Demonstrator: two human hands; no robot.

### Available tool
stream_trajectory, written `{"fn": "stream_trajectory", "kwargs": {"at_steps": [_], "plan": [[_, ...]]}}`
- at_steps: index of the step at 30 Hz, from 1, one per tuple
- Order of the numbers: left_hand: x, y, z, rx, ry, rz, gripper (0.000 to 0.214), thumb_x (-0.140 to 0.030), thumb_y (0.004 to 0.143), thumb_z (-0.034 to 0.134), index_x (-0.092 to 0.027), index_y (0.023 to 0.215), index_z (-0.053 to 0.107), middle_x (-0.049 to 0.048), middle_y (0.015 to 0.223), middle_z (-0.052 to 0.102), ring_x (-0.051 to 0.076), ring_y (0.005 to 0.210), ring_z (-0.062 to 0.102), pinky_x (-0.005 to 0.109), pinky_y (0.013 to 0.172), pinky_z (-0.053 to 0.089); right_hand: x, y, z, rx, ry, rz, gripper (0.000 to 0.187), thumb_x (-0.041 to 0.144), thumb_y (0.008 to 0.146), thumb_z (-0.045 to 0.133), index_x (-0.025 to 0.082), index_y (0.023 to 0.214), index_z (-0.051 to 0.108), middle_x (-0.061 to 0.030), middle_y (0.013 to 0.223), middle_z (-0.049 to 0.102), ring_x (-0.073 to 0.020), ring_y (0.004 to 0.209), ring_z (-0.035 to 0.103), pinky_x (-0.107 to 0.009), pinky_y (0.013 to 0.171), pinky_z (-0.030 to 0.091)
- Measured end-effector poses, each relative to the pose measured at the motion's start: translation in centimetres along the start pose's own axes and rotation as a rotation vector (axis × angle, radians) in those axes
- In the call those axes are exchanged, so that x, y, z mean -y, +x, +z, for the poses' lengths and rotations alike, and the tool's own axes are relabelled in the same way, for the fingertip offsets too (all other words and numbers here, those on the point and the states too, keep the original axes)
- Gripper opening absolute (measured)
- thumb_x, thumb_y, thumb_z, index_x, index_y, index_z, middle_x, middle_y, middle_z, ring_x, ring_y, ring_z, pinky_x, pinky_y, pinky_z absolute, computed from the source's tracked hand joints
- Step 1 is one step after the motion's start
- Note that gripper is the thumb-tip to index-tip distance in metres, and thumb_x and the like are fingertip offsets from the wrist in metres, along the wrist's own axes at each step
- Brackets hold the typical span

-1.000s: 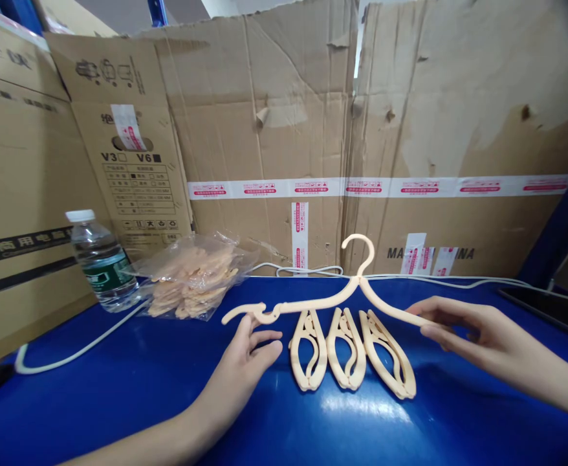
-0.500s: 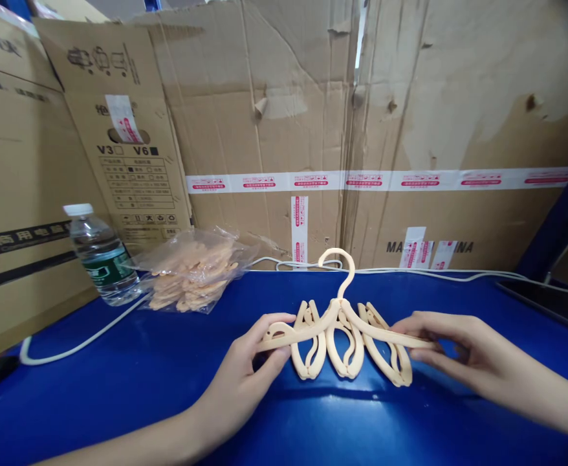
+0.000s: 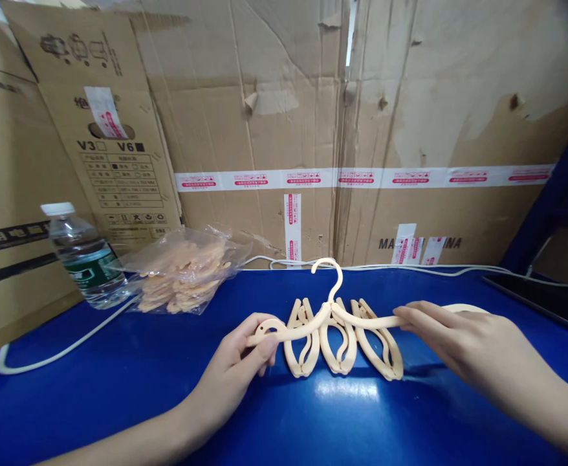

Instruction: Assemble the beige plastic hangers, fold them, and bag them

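Note:
A beige folding clothes hanger (image 3: 313,328) is held level in both hands, its hook pointing up. My left hand (image 3: 245,353) closes on its left arm, thumb in front, by a curved end piece with small holes. My right hand (image 3: 466,346) is closed around the right arm, fingers stretched along it, and hides much of that side. A pale curved piece (image 3: 464,308) shows behind the right hand. Three folded hangers lie in a row on the blue table beneath: one on the left (image 3: 302,372), one in the middle (image 3: 336,369) and one on the right (image 3: 391,373).
A clear plastic bag (image 3: 182,278) of beige hanger parts lies at the back left, beside a water bottle (image 3: 85,259). A white cable (image 3: 70,343) runs along the table. Cardboard boxes (image 3: 259,136) wall the back and left. A dark flat device (image 3: 536,298) sits at right.
My right hand has turned over the right arm, and a curved piece now shows beyond it. The hanger's hook has dropped slightly. The whole view has shifted a little.

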State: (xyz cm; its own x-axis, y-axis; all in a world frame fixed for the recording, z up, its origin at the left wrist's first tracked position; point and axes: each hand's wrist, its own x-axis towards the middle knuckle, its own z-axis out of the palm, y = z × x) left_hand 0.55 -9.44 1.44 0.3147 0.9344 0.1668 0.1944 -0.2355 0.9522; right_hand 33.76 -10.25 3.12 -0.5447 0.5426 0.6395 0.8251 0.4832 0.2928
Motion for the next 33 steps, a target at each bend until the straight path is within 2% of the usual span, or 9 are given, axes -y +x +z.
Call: {"fn": "stream_trajectory", "kwargs": {"at_steps": [3, 6, 8, 12, 16, 19, 21, 28, 33], "plan": [[0.0, 0.0, 0.0, 0.010, -0.024, -0.001, 0.026, -0.041, 0.090, 0.055, -0.018, 0.102, 0.060, -0.0027, 0.067, 0.053, 0.012, 0.061, 0.044, 0.023, 0.060, 0.036, -0.4, -0.1, 0.0, -0.015, -0.166, -0.094, 0.041, 0.005, 0.081, 0.034, 0.022, 0.099, 0.067, -0.0080, 0.099, 0.074, -0.0197, 0.053, 0.065, -0.031, 0.044, 0.047], [-0.1, 0.0, 0.1, 0.012, -0.044, 0.002, 0.027, -0.041, 0.091, 0.055, -0.018, 0.104, 0.058, -0.0026, 0.068, 0.053, 0.012, 0.061, 0.045, 0.024, 0.062, 0.037, -0.6, -0.2, 0.1, -0.045, -0.183, -0.096, 0.038, 0.010, 0.086, 0.034, 0.021, 0.101, 0.067, -0.0133, 0.113, 0.070, -0.0252, 0.069, 0.070, -0.035, 0.051, 0.053], [-0.3, -0.1, 0.2, 0.008, -0.050, 0.003, 0.026, -0.041, 0.091, 0.054, -0.018, 0.102, 0.057, -0.0023, 0.069, 0.054, 0.012, 0.062, 0.046, 0.025, 0.062, 0.038, -0.5, -0.3, 0.3, -0.066, -0.117, -0.086, 0.038, 0.014, 0.089, 0.035, 0.023, 0.109, 0.066, -0.0156, 0.122, 0.065, -0.0284, 0.080, 0.071, -0.037, 0.055, 0.055], [-0.4, 0.0, 0.2, -0.009, -0.040, 0.027, 0.023, -0.040, 0.092, 0.053, -0.018, 0.100, 0.057, -0.0027, 0.073, 0.053, 0.011, 0.061, 0.046, 0.025, 0.064, 0.037, 0.1, 0.0, 0.3, -0.099, 0.155, 0.044, 0.039, 0.017, 0.094, 0.038, 0.028, 0.126, 0.057, -0.0122, 0.131, 0.057, -0.0246, 0.091, 0.070, -0.032, 0.060, 0.058], [-0.3, 0.2, 0.1, -0.009, -0.023, 0.057, 0.022, -0.039, 0.093, 0.052, -0.019, 0.100, 0.057, -0.0033, 0.073, 0.052, 0.011, 0.062, 0.046, 0.025, 0.066, 0.036, 0.2, 0.5, 0.7, -0.098, 0.393, 0.179, 0.034, 0.027, 0.095, 0.048, 0.028, 0.128, 0.055, -0.0093, 0.126, 0.060, -0.0235, 0.100, 0.068, -0.033, 0.075, 0.059], [-0.3, 0.2, 0.1, -0.010, 0.000, 0.055, 0.023, -0.039, 0.093, 0.051, -0.019, 0.101, 0.057, -0.0042, 0.069, 0.050, 0.011, 0.062, 0.046, 0.025, 0.066, 0.036, -0.2, 0.5, 1.2, -0.023, 0.600, 0.305, 0.031, 0.035, 0.092, 0.056, 0.027, 0.121, 0.059, -0.0062, 0.109, 0.070, -0.0218, 0.089, 0.070, -0.032, 0.074, 0.059], [-0.3, 0.2, 0.1, -0.015, 0.016, 0.058, 0.023, -0.039, 0.093, 0.050, -0.019, 0.101, 0.056, -0.0050, 0.065, 0.049, 0.012, 0.062, 0.045, 0.024, 0.066, 0.036, -0.4, 0.5, 1.4, 0.031, 0.732, 0.381, 0.028, 0.038, 0.089, 0.060, 0.026, 0.114, 0.064, -0.0049, 0.102, 0.073, -0.0225, 0.089, 0.070, -0.031, 0.075, 0.059], [-0.3, 0.1, 0.4, -0.073, 0.013, 0.026, 0.025, -0.039, 0.089, 0.056, -0.020, 0.104, 0.055, -0.0053, 0.064, 0.052, 0.012, 0.061, 0.049, 0.023, 0.062, 0.040, -0.3, 1.5, 0.7, 0.083, 1.014, 0.554, 0.031, 0.047, 0.084, 0.065, 0.026, 0.104, 0.073, -0.0067, 0.102, 0.071, -0.0247, 0.091, 0.067, -0.032, 0.075, 0.056], [-0.7, 0.1, 0.8, -0.033, -0.067, 0.074, 0.017, -0.034, 0.087, 0.060, -0.018, 0.084, 0.055, -0.0024, 0.074, 0.058, 0.010, 0.061, 0.052, 0.023, 0.063, 0.045, 1.3, 1.5, 0.7, 0.126, 1.208, 0.631, 0.025, 0.044, 0.085, 0.065, 0.023, 0.098, 0.071, -0.0055, 0.092, 0.069, -0.0188, 0.080, 0.064, -0.029, 0.073, 0.054]]}}
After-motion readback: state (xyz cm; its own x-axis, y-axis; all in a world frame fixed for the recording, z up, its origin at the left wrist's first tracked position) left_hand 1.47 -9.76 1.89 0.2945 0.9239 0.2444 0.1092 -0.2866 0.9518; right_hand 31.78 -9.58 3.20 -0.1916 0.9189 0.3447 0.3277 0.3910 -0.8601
